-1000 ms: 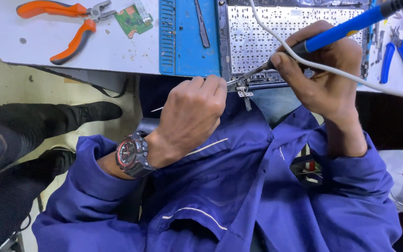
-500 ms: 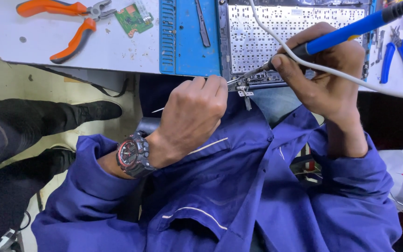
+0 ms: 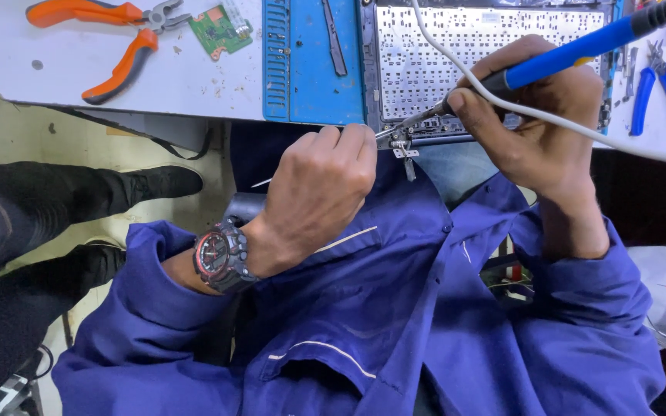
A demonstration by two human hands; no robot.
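My right hand (image 3: 537, 115) grips a blue-handled soldering iron (image 3: 572, 50) with a white cord (image 3: 502, 100). Its metal tip points left at a small metal hinge bracket (image 3: 404, 148) on the near edge of a laptop keyboard panel (image 3: 487, 38). My left hand (image 3: 317, 192) is closed, its fingertips pinching a thin wire next to that bracket, just left of the iron's tip. A red and black wristwatch (image 3: 221, 258) sits on my left wrist. Both arms wear blue sleeves.
Orange-handled pliers (image 3: 109, 38) and a small green circuit board (image 3: 221, 29) lie on the white table (image 3: 79, 77) at the far left. A blue work mat (image 3: 310, 69) carries a dark tool. Blue-handled cutters (image 3: 653, 85) lie at the right. Another person's dark legs (image 3: 48, 200) are at the left.
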